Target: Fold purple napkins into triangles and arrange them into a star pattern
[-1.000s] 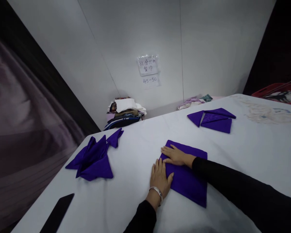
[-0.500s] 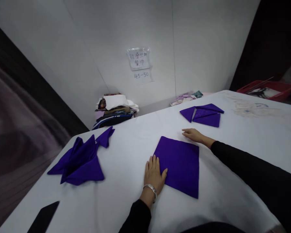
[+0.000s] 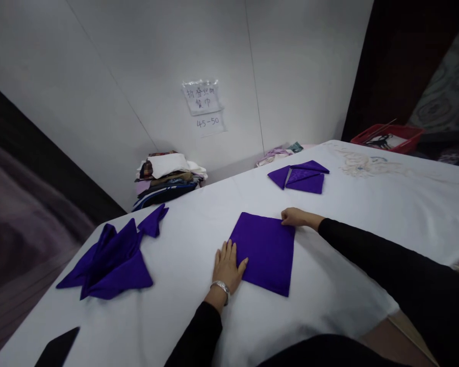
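Note:
A purple cloth napkin, folded to a flat four-cornered shape, lies before me on the white-covered table. Its left edge is under the fingers of my left hand, which rests flat and spread, a silver bracelet at the wrist. At the far right edge, my right hand has its fingers closed in a pinch on the cloth; the fingertips are partly hidden. Beyond it lies another purple napkin, folded flat in sections. To the left stands a purple napkin folded into a pointed shape.
A small purple folded piece sits behind the pointed napkin. Stacked clothes are by the wall at the far edge, beneath a paper sign. A red basket stands far right; a black flat object lies near left.
My right hand has come down from beyond the napkin to its far right edge, and its fingers have closed there. My left hand stays flat on the left edge. The view has shifted right.

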The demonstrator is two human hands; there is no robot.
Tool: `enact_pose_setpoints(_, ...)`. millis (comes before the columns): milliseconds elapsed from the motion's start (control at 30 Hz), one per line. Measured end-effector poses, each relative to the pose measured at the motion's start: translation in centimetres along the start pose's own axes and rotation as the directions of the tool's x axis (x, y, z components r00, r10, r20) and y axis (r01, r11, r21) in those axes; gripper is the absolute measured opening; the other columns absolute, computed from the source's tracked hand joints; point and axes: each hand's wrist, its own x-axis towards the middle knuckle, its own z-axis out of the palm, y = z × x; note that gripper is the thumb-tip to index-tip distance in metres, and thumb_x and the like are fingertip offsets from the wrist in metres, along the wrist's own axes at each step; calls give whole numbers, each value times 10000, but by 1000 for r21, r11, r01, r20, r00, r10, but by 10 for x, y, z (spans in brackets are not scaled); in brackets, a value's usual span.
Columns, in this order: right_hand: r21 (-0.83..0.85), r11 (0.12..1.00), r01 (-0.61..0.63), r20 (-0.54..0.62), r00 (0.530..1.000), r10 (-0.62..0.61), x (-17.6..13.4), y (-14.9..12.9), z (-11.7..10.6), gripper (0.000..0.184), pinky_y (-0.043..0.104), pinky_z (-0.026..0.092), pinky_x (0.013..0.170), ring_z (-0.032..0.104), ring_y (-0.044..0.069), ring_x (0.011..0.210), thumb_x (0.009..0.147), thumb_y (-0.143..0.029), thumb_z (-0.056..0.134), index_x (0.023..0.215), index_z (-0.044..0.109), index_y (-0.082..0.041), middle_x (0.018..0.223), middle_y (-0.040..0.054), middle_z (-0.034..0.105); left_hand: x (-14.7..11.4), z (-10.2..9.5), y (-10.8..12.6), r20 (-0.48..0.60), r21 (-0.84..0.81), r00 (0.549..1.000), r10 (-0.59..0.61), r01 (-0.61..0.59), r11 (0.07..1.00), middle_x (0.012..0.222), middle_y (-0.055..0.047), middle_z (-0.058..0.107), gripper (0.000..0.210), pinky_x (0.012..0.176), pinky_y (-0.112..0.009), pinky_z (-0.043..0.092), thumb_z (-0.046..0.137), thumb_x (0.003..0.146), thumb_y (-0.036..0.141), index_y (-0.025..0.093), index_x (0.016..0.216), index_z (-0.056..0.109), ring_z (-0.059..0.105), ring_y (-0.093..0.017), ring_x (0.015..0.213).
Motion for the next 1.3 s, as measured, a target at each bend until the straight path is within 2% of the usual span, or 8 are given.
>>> enact_pose_setpoints(133, 194, 980, -34, 136, 991, 8, -23, 8, 1, 81, 250, 436, 545, 589, 154, 604, 710, -242, 598, 709, 612, -162, 674, 31, 635, 16, -15, -18, 17, 34, 1000, 15, -15, 999, 1466, -111, 244, 643, 1087, -507, 139, 364, 860, 514, 125, 1369, 303, 145, -269, 1359)
enact_pose_setpoints(233, 337, 938, -83, 169, 985, 27, -41, 24, 4, 129, 235, 445, 488, 578, 131, 533, 744, -282, 558, 758, 592, -158, 656, 36, 639, 25, -28, -10, -62, 29, 998, 7, -5, 1000, 1456, -122, 273, 586, 1082, -513, 139, 458, 843, 403, 136, 1350, 335, 175, -278, 1351)
enact_pose_setpoints(300, 414, 904, -103, 133, 990, 51, -51, 37, 7, 137, 220, 444, 471, 574, 119, 532, 756, -285, 534, 777, 570, -154, 695, 52, 650, 25, -32, 13, -104, -61, 993, 49, -56, 997, 1407, -117, 372, 501, 1068, -461, 210, 470, 847, 354, 151, 1300, 408, 287, -257, 1307)
enact_pose_setpoints(433, 520, 849, -90, 64, 996, 67, -64, 54, 16, 138, 200, 440, 458, 567, 101, 538, 767, -289, 494, 771, 540, -159, 743, 58, 653, 23, -30, 83, -96, -278, 968, 233, -251, 927, 1177, -51, 582, 327, 948, -346, 368, 497, 844, 378, 212, 1120, 556, 488, -202, 1102)
enact_pose_setpoints(567, 587, 805, -82, 84, 996, 40, -76, 51, 31, 136, 210, 432, 426, 550, 102, 480, 744, -293, 511, 745, 540, -160, 667, 29, 625, 35, -27, 132, -56, -303, 960, 274, -278, 912, 987, -33, 613, 207, 850, -318, 410, 557, 806, 332, 217, 970, 611, 530, -198, 954)
enact_pose_setpoints(667, 562, 826, -55, 44, 998, 37, -83, 44, 39, 134, 202, 381, 393, 509, 90, 433, 745, -282, 508, 783, 555, -163, 620, -1, 592, 48, -25, 145, -48, -291, 973, 227, -231, 928, 951, -49, 592, 153, 794, -320, 421, 570, 792, 289, 199, 906, 620, 529, -208, 919)
enact_pose_setpoints(900, 331, 933, 141, -239, 969, -61, -94, 38, 45, 193, 233, 364, 509, 504, 119, 548, 787, -291, 462, 832, 617, -185, 647, -4, 607, 56, -22, 149, -32, -293, 982, 188, -189, 937, 897, -44, 584, 134, 757, -302, 404, 494, 831, 229, 200, 828, 625, 530, -183, 871)
enact_pose_setpoints(1300, 203, 967, 154, -352, 933, -75, -93, 42, 49, 239, 256, 372, 578, 543, 152, 626, 833, -315, 431, 898, 625, -191, 725, 21, 643, 52, -17, 150, -58, -404, 989, 133, -145, 903, 837, -5, 598, 180, 682, -247, 380, 465, 854, 214, 209, 783, 632, 546, -125, 796)
